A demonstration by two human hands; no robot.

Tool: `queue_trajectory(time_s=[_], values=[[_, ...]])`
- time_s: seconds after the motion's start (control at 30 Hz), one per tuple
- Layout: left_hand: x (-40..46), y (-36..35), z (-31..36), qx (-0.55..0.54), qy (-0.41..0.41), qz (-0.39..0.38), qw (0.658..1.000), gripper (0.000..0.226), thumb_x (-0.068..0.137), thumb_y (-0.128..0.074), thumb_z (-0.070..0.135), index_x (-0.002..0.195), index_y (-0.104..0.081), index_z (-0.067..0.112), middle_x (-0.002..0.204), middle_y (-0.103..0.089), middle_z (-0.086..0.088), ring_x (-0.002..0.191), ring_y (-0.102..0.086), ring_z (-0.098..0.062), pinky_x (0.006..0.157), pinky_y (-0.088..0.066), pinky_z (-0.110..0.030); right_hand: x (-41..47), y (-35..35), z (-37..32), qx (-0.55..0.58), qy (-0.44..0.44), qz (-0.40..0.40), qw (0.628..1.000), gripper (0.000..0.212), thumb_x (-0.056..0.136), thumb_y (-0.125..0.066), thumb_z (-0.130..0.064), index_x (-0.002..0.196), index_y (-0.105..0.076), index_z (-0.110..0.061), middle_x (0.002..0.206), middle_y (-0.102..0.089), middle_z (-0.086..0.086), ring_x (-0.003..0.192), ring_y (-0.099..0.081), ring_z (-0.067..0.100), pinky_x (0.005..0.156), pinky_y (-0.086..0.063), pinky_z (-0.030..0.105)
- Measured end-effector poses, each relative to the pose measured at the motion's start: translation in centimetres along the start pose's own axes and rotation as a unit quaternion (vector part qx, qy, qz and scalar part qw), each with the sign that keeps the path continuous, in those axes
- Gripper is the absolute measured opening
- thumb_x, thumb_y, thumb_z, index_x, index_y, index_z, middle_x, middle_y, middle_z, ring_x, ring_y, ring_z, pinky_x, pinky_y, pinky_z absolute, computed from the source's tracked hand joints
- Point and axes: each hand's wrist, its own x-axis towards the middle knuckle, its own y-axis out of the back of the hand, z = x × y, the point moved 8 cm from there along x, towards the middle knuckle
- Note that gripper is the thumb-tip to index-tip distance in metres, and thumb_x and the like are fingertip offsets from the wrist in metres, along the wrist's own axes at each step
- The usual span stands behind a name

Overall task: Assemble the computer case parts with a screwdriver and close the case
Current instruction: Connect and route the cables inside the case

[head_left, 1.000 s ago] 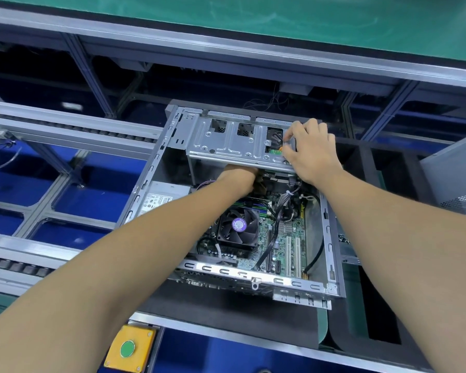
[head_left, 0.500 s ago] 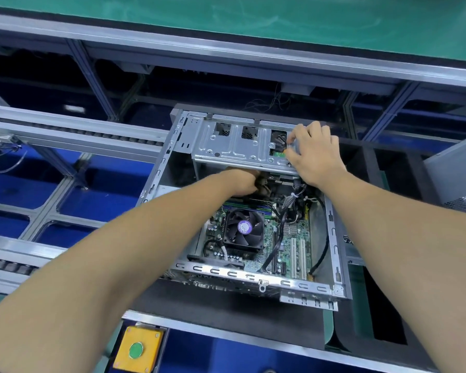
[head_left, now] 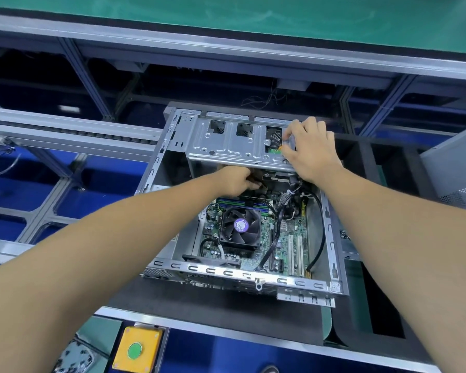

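— From the head view, where's the open silver metal computer case (head_left: 331, 238) sitting?

— On a dark mat on the bench (head_left: 226, 313), near its front aluminium rail, side panel off. Free room lies to its left, over the blue gaps between the conveyor rails (head_left: 65, 135); on the right a grey perforated panel (head_left: 452, 173) stands close, cut off by the picture's edge.

— And the hands?

— The right hand (head_left: 314, 153) rests on the grey metal drive cage (head_left: 234, 146) at the case's far end, fingers (head_left: 293, 130) curled, pinching at the cage's right cut-out. What they pinch is too small to tell. The left hand (head_left: 236, 183) reaches under the cage's front edge; its fingers are hidden there, so I cannot tell whether they grip anything.

— Anything else?

— The black round cooler fan (head_left: 240, 227) sits mid-board, clear of both forearms. A yellow box with a green button (head_left: 136, 349) sits at the near edge. No screwdriver shows.
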Motion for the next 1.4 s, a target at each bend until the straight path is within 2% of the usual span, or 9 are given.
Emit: queue_trajectory(time_s=[0.07,0.2,0.3,0.47,0.57,0.73,1.0,1.23,1.4], values=[[-0.6,0.4,-0.2,0.055,0.0,0.046,0.997,0.012,0.099,-0.052,0.007,0.109,-0.058,0.007,0.115,-0.065,-0.014,0.099,-0.059,-0.031,0.071,-0.043,-0.034,0.0,0.0,0.0,0.002,0.0,-0.001,1.0,0.017,0.096,-0.049,-0.036,0.111,-0.05,-0.027,0.11,-0.039,-0.001,0.106,-0.037,0.024,0.092,-0.031,0.041],[-1.6,0.1,0.8,0.172,-0.014,0.099,0.98,0.039,0.08,-0.062,-0.009,0.096,-0.044,0.022,0.072,-0.045,0.005,0.073,-0.048,-0.026,0.058,-0.038,-0.035,0.0,0.0,-0.1,0.004,-0.001,0.0,1.0,0.017,0.096,-0.05,-0.036,0.11,-0.05,-0.027,0.11,-0.039,-0.002,0.107,-0.038,0.025,0.093,-0.031,0.041],[-1.3,0.1,0.8,0.192,0.01,0.106,0.976,0.035,0.077,-0.065,-0.009,0.087,-0.046,0.019,0.064,-0.035,0.005,0.068,-0.047,-0.027,0.058,-0.039,-0.036,0.0,0.1,-0.1,0.004,-0.002,-0.002,1.0,0.017,0.096,-0.05,-0.036,0.111,-0.051,-0.026,0.109,-0.037,-0.003,0.107,-0.038,0.025,0.093,-0.032,0.042],[0.3,-0.3,-0.7,0.09,0.054,0.072,0.992,0.013,0.092,-0.061,0.007,0.101,-0.059,0.016,0.091,-0.059,0.0,0.085,-0.056,-0.028,0.076,-0.047,-0.037,-0.1,0.2,-0.2,0.008,-0.002,-0.006,1.0,0.018,0.097,-0.049,-0.036,0.111,-0.051,-0.026,0.111,-0.04,-0.001,0.108,-0.038,0.025,0.096,-0.034,0.043],[0.8,-0.1,-1.6,0.054,0.084,0.082,0.992,0.023,0.098,-0.056,0.021,0.121,-0.06,0.019,0.117,-0.062,-0.002,0.104,-0.059,-0.03,0.092,-0.048,-0.035,-0.1,0.2,-0.2,0.009,-0.002,-0.007,1.0,0.018,0.097,-0.049,-0.037,0.112,-0.051,-0.026,0.112,-0.041,0.0,0.109,-0.038,0.026,0.097,-0.034,0.044],[0.9,-0.2,-1.0,0.135,0.078,0.092,0.983,0.046,0.096,-0.052,0.002,0.139,-0.054,0.016,0.137,-0.055,-0.014,0.119,-0.054,-0.037,0.095,-0.045,-0.04,-0.1,0.2,-0.2,0.007,0.001,-0.001,1.0,0.018,0.097,-0.049,-0.037,0.111,-0.051,-0.026,0.112,-0.04,-0.001,0.108,-0.038,0.025,0.096,-0.033,0.044],[1.2,-0.3,-0.3,0.2,0.029,0.055,0.978,0.037,0.101,-0.055,0.013,0.137,-0.053,0.01,0.143,-0.052,-0.015,0.127,-0.051,-0.038,0.103,-0.047,-0.051,-0.1,0.3,-0.3,0.001,0.007,0.008,1.0,0.019,0.096,-0.051,-0.036,0.111,-0.052,-0.024,0.108,-0.037,-0.002,0.106,-0.039,0.026,0.092,-0.031,0.04],[0.8,0.3,0.8,0.241,0.012,0.059,0.969,0.042,0.097,-0.055,0.001,0.138,-0.054,0.009,0.149,-0.048,-0.014,0.135,-0.046,-0.038,0.108,-0.041,-0.052,-0.1,0.4,-0.4,-0.005,0.007,0.009,1.0,0.02,0.097,-0.049,-0.036,0.112,-0.052,-0.024,0.108,-0.037,-0.002,0.105,-0.038,0.025,0.093,-0.031,0.041],[0.8,-0.4,2.3,0.291,-0.06,0.051,0.953,0.02,0.093,-0.059,-0.003,0.109,-0.069,0.006,0.112,-0.069,-0.009,0.106,-0.065,-0.034,0.084,-0.053,-0.048,-0.1,0.2,-0.4,-0.007,0.008,0.008,1.0,0.019,0.097,-0.049,-0.036,0.112,-0.051,-0.025,0.109,-0.037,-0.002,0.106,-0.038,0.025,0.093,-0.03,0.041]])
